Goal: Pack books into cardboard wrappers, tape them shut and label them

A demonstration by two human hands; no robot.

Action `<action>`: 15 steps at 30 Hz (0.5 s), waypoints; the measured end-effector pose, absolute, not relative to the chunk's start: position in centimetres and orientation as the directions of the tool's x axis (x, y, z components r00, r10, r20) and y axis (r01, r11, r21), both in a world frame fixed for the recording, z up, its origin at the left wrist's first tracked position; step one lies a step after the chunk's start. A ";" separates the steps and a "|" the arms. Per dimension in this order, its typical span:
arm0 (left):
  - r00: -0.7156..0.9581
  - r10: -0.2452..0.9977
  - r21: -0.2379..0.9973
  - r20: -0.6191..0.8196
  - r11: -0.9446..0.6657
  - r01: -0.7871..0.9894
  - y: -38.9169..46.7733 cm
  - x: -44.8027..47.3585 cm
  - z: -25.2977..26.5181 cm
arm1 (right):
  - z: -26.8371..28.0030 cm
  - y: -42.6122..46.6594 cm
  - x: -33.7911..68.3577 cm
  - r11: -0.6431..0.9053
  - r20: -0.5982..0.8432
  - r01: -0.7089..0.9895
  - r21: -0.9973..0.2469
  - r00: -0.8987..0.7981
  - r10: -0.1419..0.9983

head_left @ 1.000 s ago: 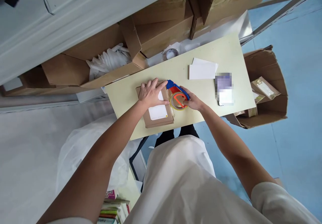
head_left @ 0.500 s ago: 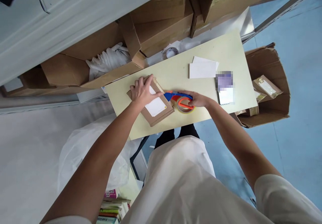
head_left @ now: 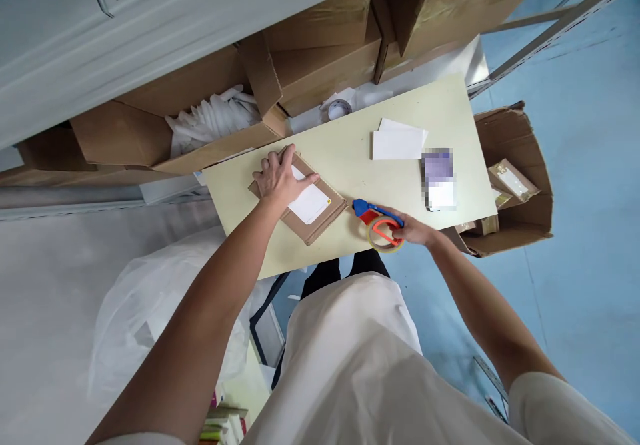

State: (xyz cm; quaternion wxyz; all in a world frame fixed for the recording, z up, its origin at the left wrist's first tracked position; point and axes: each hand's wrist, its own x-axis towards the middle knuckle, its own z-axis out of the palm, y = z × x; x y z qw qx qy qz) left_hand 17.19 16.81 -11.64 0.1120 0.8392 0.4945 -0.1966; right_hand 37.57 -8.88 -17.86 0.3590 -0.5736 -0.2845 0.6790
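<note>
Left hand (head_left: pixel 279 177) spread flat on the far end of a brown cardboard parcel (head_left: pixel 305 208), pressing it onto the pale table (head_left: pixel 350 158); white label (head_left: pixel 310 203) showing on top, just beside the fingers; right hand (head_left: pixel 413 230) clenched round a tape dispenser (head_left: pixel 379 222) near the table's front edge, blue nose toward the parcel, apart from it; white cards (head_left: pixel 397 142) further back on the table; open carton (head_left: pixel 515 185) of packets beside the table on the right.
</note>
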 end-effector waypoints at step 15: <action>0.680 0.599 0.035 -0.422 -0.739 0.673 16.5 14.8 -11.2 | -17.7 0.9 36.7 -0.517 -0.547 -0.242 -0.821 0.075 0.834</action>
